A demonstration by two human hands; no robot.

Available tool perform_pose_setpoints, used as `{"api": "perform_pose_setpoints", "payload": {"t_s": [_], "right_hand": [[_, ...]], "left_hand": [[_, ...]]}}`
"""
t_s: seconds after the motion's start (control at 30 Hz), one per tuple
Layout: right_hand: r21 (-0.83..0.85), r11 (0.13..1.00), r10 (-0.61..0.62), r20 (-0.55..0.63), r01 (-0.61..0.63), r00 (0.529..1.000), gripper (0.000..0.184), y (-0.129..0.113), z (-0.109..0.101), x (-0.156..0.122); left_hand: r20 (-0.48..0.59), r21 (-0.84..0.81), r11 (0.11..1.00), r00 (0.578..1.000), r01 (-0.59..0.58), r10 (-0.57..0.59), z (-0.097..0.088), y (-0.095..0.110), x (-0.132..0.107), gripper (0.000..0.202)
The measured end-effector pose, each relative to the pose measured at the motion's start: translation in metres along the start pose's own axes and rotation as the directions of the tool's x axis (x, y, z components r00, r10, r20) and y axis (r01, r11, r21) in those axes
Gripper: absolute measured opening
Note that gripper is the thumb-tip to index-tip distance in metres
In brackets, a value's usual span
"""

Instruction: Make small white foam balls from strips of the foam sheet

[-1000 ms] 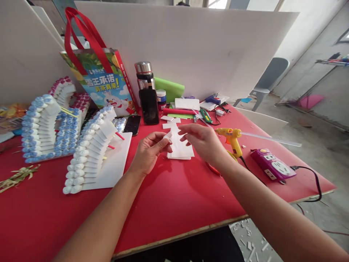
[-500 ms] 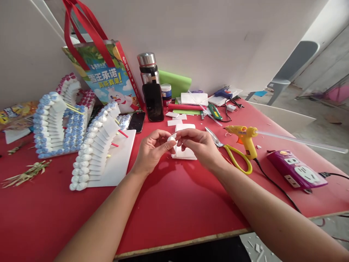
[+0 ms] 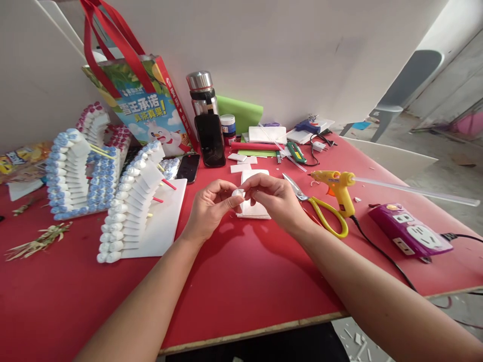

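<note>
A: Where is your white piece, and what are your hands doing?

B: You have the small white piece (image 3: 237, 193) raised before the left edge of the paper stack (image 3: 258, 211). Your left hand (image 3: 211, 208) pinches it, thumb against forefinger. Your right hand (image 3: 277, 201) is nearly closed, fingertips at the piece's right side; I cannot tell whether they grip it.

A: Which way does it point?

B: A rounded part shows between your fingertips. Your fingers cover the rest, so I can't tell its long axis or direction.

A: And your containers?

B: Beyond the stack and leftward, you have the bag (image 3: 151, 113) upright, red handles raised; then, nearer the stack, the flask (image 3: 199, 83) and the jar (image 3: 228, 120), both upright and capped. Their contents are hidden from view.
</note>
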State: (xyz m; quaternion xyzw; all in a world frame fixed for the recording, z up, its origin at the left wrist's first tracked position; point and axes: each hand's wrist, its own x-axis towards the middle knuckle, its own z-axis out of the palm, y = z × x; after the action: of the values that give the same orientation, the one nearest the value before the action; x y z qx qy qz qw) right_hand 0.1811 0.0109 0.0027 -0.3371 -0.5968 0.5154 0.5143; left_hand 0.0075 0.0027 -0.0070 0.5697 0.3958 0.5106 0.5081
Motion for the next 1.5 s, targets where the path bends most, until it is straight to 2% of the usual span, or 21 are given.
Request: {"api": "perform_pose_setpoints", "payload": {"t_s": [0.23, 0.63, 0.83, 1.07, 1.27, 1.5], "right_hand": [[-0.188, 0.975, -0.116, 0.029, 0.119, 0.993, 0.032, -0.0004, -0.0029, -0.0030], [-0.286, 0.920, -0.260, 0.063, 0.267, 0.964, 0.040, 0.0016, -0.0017, -0.0063], [-0.365, 0.861, -0.343, 0.095, 0.354, 0.934, 0.040, 0.0029, -0.0028, -0.0077], [-0.443, 0.807, -0.377, 0.123, 0.391, 0.918, 0.040, 0.0055, -0.0033, -0.0091], [-0.505, 0.750, -0.402, 0.164, 0.427, 0.901, 0.039, 0.0056, -0.0033, -0.0089], [-0.527, 0.734, -0.397, 0.178, 0.428, 0.901, 0.042, 0.0061, -0.0032, -0.0093]], "left_hand": [[-0.014, -0.005, 1.000, 1.000, 0.019, -0.019, -0.0011, -0.0014, 0.0006, 0.027], [-0.044, 0.004, 0.999, 0.998, 0.036, -0.036, -0.0012, -0.0028, 0.0004, 0.028], [-0.035, 0.015, 0.999, 0.998, 0.045, -0.045, -0.0019, -0.0035, 0.0001, 0.024], [-0.070, 0.036, 0.997, 0.996, 0.063, -0.060, -0.0014, -0.0044, 0.0003, 0.027], [-0.082, 0.075, 0.997, 0.996, 0.027, -0.021, -0.0021, -0.0069, 0.0010, 0.026], [-0.078, 0.112, 0.994, 0.997, -0.004, 0.013, -0.0034, -0.0074, 0.0007, 0.026]]}}
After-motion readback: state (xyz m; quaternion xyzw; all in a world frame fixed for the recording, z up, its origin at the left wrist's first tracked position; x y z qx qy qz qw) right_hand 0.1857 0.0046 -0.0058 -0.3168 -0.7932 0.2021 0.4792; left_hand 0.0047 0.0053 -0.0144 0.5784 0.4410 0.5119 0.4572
